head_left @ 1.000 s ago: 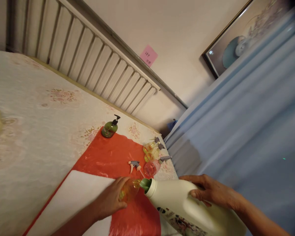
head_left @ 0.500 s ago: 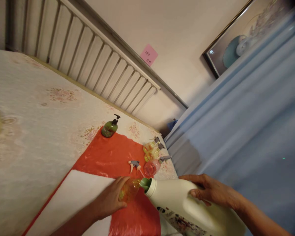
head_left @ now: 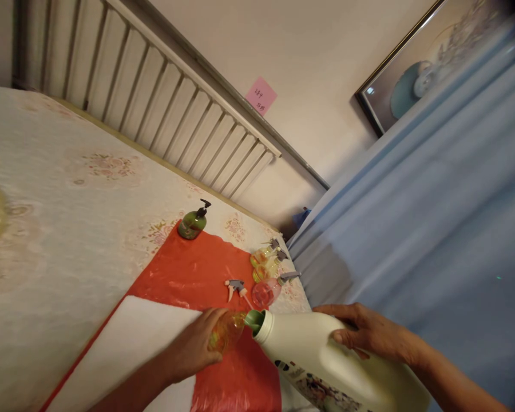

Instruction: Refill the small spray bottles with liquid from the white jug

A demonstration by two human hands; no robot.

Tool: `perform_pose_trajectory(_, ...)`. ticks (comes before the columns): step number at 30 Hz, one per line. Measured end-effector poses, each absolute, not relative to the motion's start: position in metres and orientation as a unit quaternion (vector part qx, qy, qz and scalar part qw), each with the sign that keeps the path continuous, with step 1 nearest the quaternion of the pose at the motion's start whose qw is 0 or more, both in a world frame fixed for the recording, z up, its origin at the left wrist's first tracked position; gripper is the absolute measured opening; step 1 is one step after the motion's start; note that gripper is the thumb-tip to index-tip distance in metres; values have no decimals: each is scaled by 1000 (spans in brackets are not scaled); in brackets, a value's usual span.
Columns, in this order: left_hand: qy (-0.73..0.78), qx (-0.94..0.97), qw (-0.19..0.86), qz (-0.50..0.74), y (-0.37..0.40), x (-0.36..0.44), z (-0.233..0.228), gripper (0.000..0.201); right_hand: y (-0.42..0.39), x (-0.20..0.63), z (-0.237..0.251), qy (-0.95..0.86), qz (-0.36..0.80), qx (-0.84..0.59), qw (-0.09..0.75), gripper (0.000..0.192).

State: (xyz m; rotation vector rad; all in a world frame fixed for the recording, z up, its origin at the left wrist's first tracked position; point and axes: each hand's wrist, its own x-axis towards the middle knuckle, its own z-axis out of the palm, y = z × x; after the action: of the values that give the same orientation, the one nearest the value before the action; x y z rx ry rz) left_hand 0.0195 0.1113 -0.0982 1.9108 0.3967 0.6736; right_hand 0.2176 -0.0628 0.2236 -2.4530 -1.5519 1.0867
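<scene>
My left hand [head_left: 199,343] is wrapped round a clear yellow-orange bottle [head_left: 228,335] with no sprayer on it. At its mouth is the green spout [head_left: 254,320] of a large pale detergent jug [head_left: 309,337], which lies tilted toward it. Across the jug's upper side my right hand [head_left: 360,332] is closed, thumb in front; its handle is hidden. Whether liquid is flowing between spout and bottle I cannot make out. Just beyond the bottle lies a loose grey-and-white spray head [head_left: 237,288] on the red sheet [head_left: 197,263].
A pink spray bottle [head_left: 266,293] and yellow spray bottles [head_left: 264,272] stand at the far edge. A green pump bottle [head_left: 192,224] is on the sheet's corner. A white board [head_left: 129,349] lies under my left forearm. Blue curtain [head_left: 412,229] hangs right; a radiator [head_left: 154,91] lines the wall.
Almost nothing differs. The view has shifted very slightly, while both hands, the bottle and the jug keep the same position.
</scene>
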Motion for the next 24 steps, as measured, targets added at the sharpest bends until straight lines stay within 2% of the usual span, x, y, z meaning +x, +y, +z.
perform_pose_trajectory(24, 159, 793, 521, 274, 111, 14, -86, 83, -60, 213, 227, -503, 345, -792, 5, 66)
